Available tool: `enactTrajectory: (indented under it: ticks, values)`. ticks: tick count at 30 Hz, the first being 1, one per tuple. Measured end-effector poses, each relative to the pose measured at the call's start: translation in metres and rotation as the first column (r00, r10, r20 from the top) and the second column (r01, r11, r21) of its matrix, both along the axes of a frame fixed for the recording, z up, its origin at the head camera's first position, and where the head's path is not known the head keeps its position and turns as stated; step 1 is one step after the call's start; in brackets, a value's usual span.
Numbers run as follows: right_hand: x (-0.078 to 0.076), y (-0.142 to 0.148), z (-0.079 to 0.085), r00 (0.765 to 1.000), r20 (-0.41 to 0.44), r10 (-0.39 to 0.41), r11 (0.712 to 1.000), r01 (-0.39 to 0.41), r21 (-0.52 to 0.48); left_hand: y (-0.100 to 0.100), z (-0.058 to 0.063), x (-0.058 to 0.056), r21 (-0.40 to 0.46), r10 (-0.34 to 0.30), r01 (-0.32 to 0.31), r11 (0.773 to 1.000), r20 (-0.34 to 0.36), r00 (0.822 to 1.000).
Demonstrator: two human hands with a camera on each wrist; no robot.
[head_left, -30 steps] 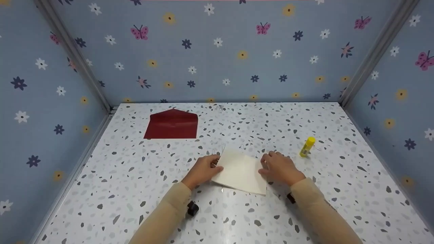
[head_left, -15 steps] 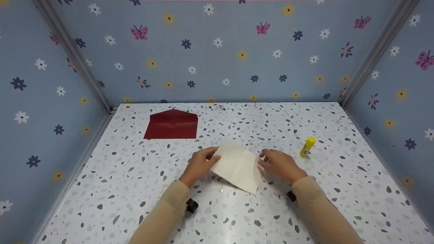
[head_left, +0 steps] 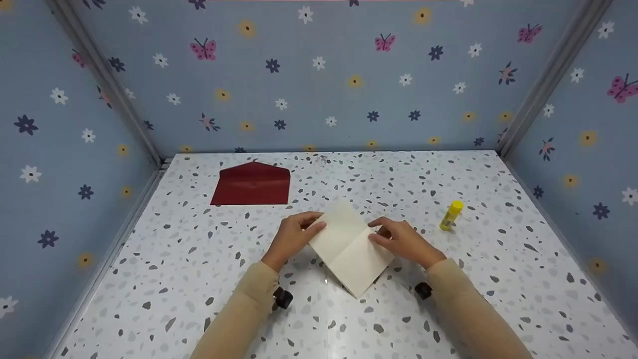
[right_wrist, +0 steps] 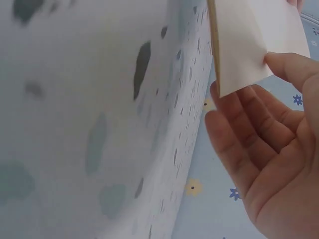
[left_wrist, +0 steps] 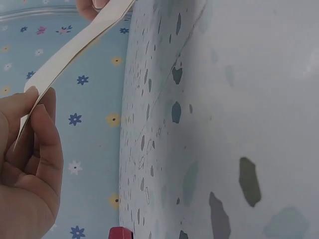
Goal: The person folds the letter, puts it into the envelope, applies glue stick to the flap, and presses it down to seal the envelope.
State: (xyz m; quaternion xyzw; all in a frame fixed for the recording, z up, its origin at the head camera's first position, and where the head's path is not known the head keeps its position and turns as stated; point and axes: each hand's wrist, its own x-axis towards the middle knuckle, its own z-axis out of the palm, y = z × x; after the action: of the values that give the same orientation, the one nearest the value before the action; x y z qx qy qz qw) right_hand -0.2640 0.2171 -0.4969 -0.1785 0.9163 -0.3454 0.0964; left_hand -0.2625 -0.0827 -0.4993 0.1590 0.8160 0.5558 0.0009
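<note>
A folded sheet of cream paper [head_left: 339,232] is held up over the speckled tabletop, turned cornerwise, with a crease running across its middle. My left hand [head_left: 289,240] pinches its left edge, thumb on top and fingers beneath. In the left wrist view the paper [left_wrist: 67,57] appears edge-on as thin layers, gripped between thumb and fingers of the left hand [left_wrist: 32,169]. At the right edge, my right hand [head_left: 406,244] pinches the sheet. Its thumb [right_wrist: 284,64] presses the upper face in the right wrist view, while the other fingers extend under the paper [right_wrist: 244,42].
A dark red envelope [head_left: 251,189] with its flap raised lies at the back left of the table [head_left: 164,249]. To the right stands a yellow glue stick [head_left: 451,216]. Flower-patterned blue panels [head_left: 319,89] enclose the back and both sides.
The paper has turned clockwise and lifted, its lower corner now pointing toward the body, and its crease shows more clearly. My right hand has shifted slightly left along the paper's edge.
</note>
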Motion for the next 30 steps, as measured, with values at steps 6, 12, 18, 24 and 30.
enactTrajectory:
  ticks: [6,12,18,24,30]
  values:
    - [0.0023,-0.0032,-0.0042,0.999,0.028,0.021,0.998,-0.019,-0.068,0.0019,0.0019,-0.0033,0.049,-0.002,0.001,0.999,0.021,1.0]
    - [0.004,-0.0033,-0.0096,0.997,0.07,0.041,0.993,-0.033,-0.111,0.0027,0.0039,-0.0063,0.055,0.015,-0.018,0.998,0.055,0.998]
    - [0.004,-0.0035,-0.0082,0.996,0.087,0.024,0.988,-0.01,-0.155,0.0033,0.0065,-0.0081,0.06,0.022,-0.027,0.998,0.08,0.997]
    - [0.0041,-0.003,-0.004,0.99,0.14,0.013,0.974,0.019,-0.224,-0.0011,0.0037,-0.0084,0.086,0.007,-0.018,0.996,0.125,0.992]
    - [0.0018,0.0005,-0.0054,0.986,0.165,-0.017,0.935,0.074,-0.346,-0.0037,0.0001,-0.0071,0.148,-0.086,0.055,0.987,0.215,0.973]
